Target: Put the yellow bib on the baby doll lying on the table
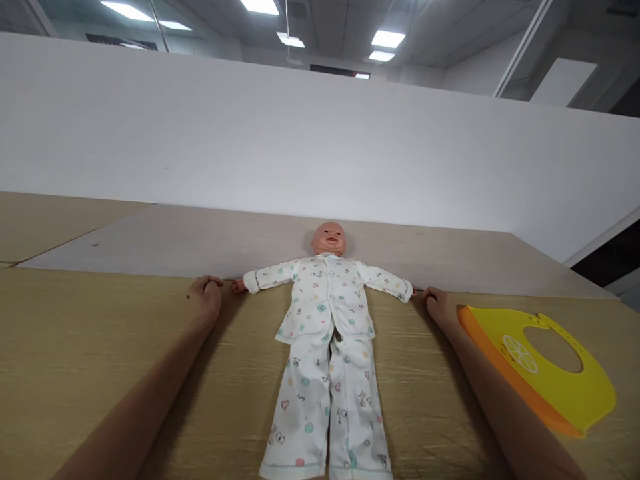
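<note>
A baby doll [327, 297] lies on its back, arms stretched out to both sides, its head toward the wall. It wears a white printed long-sleeved top [320, 303] and matching trousers [303, 400]. My left hand [205, 298] rests on the table in a loose fist, just left of one doll hand [239, 286] and apart from it. On the other side, my right hand [440, 307] is likewise curled closed, close to the end of the doll's other sleeve [393, 285]. Nothing shows in either fist.
A yellow and orange bib [570, 387] with a citrus-slice print lies to the right, beside my right forearm. The wooden table [100, 353] meets a paler board [200, 233] at the back. Behind stands a white partition [310, 140] topped with glass.
</note>
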Tool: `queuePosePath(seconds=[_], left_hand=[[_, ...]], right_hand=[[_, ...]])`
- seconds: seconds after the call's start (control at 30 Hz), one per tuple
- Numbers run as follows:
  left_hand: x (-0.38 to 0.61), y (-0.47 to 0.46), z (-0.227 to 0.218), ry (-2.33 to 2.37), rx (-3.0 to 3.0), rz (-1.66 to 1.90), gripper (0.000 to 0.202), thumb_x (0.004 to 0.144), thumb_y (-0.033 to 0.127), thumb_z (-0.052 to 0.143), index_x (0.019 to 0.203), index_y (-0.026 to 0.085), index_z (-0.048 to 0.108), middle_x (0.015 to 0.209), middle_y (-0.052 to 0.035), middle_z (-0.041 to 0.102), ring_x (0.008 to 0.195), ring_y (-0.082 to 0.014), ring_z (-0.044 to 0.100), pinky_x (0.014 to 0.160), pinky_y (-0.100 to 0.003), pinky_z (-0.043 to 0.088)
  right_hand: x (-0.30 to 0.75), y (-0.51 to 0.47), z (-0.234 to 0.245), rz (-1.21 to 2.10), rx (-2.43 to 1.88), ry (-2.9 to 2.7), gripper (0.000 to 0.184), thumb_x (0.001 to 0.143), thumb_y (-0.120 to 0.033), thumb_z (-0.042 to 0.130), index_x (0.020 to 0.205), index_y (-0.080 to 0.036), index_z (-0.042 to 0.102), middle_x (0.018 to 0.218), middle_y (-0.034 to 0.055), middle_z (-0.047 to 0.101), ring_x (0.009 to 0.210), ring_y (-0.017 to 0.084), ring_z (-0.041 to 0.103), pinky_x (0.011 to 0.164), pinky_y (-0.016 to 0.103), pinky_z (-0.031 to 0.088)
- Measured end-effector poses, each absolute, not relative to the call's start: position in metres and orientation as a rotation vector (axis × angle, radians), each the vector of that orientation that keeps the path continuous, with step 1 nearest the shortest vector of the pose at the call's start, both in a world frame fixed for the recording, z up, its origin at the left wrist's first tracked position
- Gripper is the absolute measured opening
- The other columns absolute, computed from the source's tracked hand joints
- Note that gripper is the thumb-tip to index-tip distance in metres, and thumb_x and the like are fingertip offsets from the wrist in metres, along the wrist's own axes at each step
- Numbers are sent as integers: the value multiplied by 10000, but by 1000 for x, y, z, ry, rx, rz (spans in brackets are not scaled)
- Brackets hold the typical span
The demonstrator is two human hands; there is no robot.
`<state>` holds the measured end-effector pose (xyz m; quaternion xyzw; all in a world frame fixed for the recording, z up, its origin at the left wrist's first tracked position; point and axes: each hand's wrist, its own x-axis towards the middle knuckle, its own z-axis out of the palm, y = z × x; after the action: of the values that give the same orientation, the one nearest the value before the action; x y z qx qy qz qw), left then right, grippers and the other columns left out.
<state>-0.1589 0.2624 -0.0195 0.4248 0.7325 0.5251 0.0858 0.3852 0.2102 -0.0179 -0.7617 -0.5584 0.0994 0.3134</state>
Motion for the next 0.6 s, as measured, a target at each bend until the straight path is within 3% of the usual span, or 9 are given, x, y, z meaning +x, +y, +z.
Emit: queuePosePath(seconds=[0.4, 0.6], left_hand=[[-160, 263, -21, 2153, 1222, 1599, 139, 556, 116, 402, 560, 198, 513, 559, 6, 479, 556, -160, 438, 560, -287, 318], [-157, 261, -17, 2147, 1201, 1632, 133, 602, 135, 444, 625, 202, 557, 561, 14, 452, 590, -164, 431, 580, -284, 327]], right_hand=[[384, 209, -17, 266, -2014, -1467, 206, 587, -257, 335, 599, -199, 532, 607, 33, 580, 636, 180, 512, 604, 265, 340], [385, 210, -18, 266, -2053, -1472, 220, 607, -253, 335, 627, -200, 548, 638, 32, 598, 650, 182, 524, 596, 263, 340]])
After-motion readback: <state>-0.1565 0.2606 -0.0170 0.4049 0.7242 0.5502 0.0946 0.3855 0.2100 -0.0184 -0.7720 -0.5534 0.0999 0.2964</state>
